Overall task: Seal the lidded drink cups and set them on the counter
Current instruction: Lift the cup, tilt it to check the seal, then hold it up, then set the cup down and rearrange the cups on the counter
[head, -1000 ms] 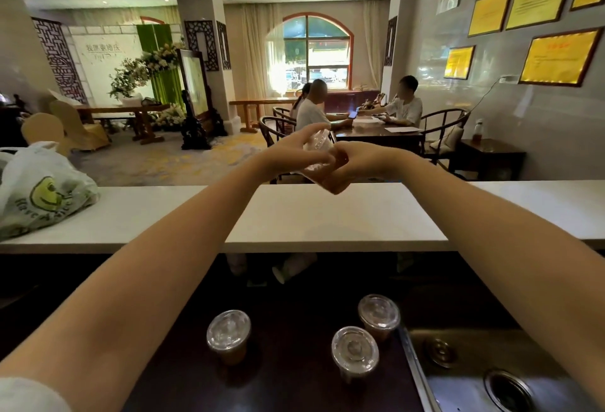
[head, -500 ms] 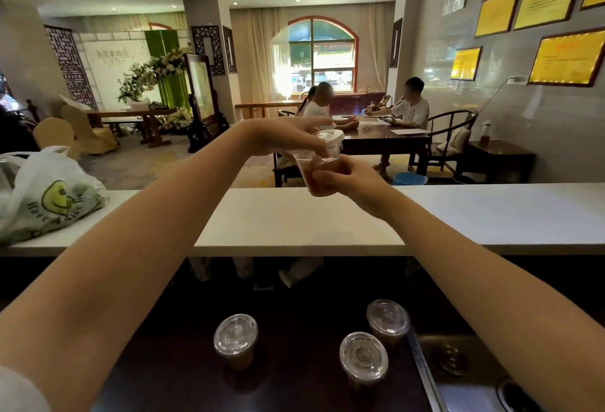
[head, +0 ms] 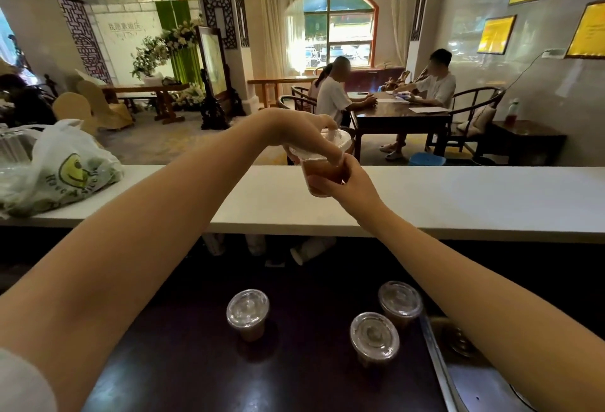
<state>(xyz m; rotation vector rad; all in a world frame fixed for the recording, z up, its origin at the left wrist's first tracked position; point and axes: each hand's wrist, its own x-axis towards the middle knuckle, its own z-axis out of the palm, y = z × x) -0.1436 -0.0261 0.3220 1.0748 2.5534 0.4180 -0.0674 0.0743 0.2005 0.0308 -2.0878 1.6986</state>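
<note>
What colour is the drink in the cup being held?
Reddish brown, seen through the clear held cup in the head view.

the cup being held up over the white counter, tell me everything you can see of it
The held cup is clear plastic, tapering toward its base and partly filled with a brownish drink. A clear lid sits on its rim. It is roughly upright, held in the air in front of the white counter, not resting on it. The right hand grips its lower body, and the left hand presses down on the lid with its fingers curled over the edge.
</note>
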